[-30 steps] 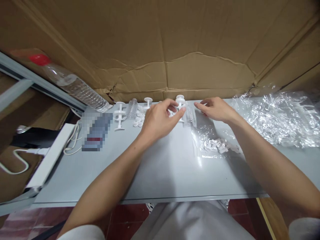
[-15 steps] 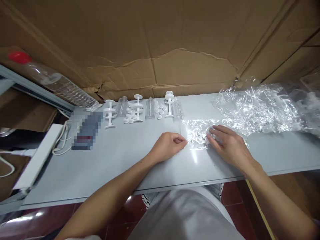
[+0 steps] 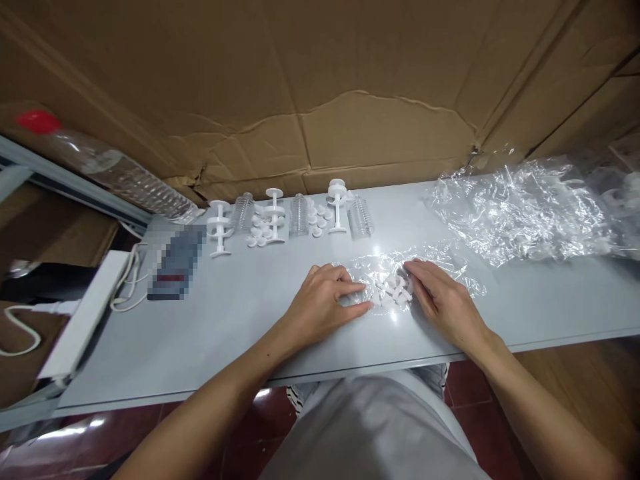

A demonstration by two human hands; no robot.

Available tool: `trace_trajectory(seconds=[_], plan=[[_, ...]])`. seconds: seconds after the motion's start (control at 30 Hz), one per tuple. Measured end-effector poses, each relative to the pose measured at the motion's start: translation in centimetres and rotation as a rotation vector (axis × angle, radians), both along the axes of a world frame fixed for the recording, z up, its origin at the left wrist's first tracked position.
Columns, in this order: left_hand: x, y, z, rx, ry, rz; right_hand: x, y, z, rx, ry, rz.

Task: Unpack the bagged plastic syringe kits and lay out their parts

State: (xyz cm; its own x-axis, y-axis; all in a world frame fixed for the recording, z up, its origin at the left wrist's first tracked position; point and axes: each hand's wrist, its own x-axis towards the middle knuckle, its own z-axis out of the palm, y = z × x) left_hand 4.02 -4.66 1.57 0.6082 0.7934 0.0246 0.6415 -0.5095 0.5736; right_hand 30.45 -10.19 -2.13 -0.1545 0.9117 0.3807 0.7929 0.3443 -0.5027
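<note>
A clear plastic bag (image 3: pixel 373 261) lies flat on the table in front of me, with several small white plastic pieces (image 3: pixel 395 291) gathered inside it. At its left end rests my left hand (image 3: pixel 325 297), thumb and forefinger apart and touching the film. My right hand (image 3: pixel 447 300) is curled over the bag's right part, fingers together on the film beside the white pieces. Behind them stands a row of clear ribbed cylinders (image 3: pixel 361 217) and white plungers with round discs (image 3: pixel 337 207). Small white caps (image 3: pixel 260 233) lie in clusters among these.
A heap of crinkled clear bags (image 3: pixel 530 217) with white parts covers the table's right side. On the left are a blurred-out dark object (image 3: pixel 175 263), a white power strip (image 3: pixel 83 317) with cables, and a red-capped bottle (image 3: pixel 123 170). Cardboard (image 3: pixel 380 133) walls the back.
The bag has shifted and its white pieces are now bunched between my hands. My left thumb and forefinger have spread apart. A ribbed cylinder at the row's right end has moved slightly right.
</note>
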Motion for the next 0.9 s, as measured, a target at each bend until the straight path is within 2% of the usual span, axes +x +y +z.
trace_trajectory(seconds=[0.1,0.2,0.27,0.33,0.4,0.5,0.6,0.7,0.77,0.83,0.9], plan=[[0.1,-0.1,-0.3,0.052,0.044,-0.038,-0.1,-0.6,0.3,-0.036,-0.009,0.013],[0.5,-0.3,-0.8,0.048,0.040,-0.064,-0.2,0.0,1.8,-0.119,-0.064,0.035],[0.8,-0.4,-1.0,0.018,0.017,-0.040,-0.4,1.9,3.3,-0.168,-0.095,-0.044],[1.0,-0.6,-0.9,-0.036,-0.005,-0.010,-0.9,5.0,4.7,-0.184,-0.085,-0.167],[0.8,-0.7,-0.6,-0.097,-0.010,0.012,-1.6,8.5,5.7,-0.255,-0.082,-0.209],[-0.3,-0.8,0.4,-0.159,-0.017,0.044,-3.0,12.5,6.0,-0.358,-0.123,-0.184],[-2.4,0.0,1.9,-0.188,-0.100,0.088,-4.4,13.7,5.7,-0.357,-0.139,-0.153],[-4.1,2.6,4.2,-0.136,-0.203,0.179,-5.6,13.2,5.3,-0.324,-0.163,-0.124],[-4.2,5.4,5.8,-0.108,-0.243,0.246,-6.2,12.9,5.1,-0.305,-0.180,-0.107],[-3.0,8.7,6.9,-0.050,-0.267,0.267,-6.8,12.7,5.1,-0.286,-0.193,-0.099],[-0.8,12.3,7.5,0.059,-0.251,0.215,-7.3,12.7,5.2,-0.271,-0.201,-0.099]])
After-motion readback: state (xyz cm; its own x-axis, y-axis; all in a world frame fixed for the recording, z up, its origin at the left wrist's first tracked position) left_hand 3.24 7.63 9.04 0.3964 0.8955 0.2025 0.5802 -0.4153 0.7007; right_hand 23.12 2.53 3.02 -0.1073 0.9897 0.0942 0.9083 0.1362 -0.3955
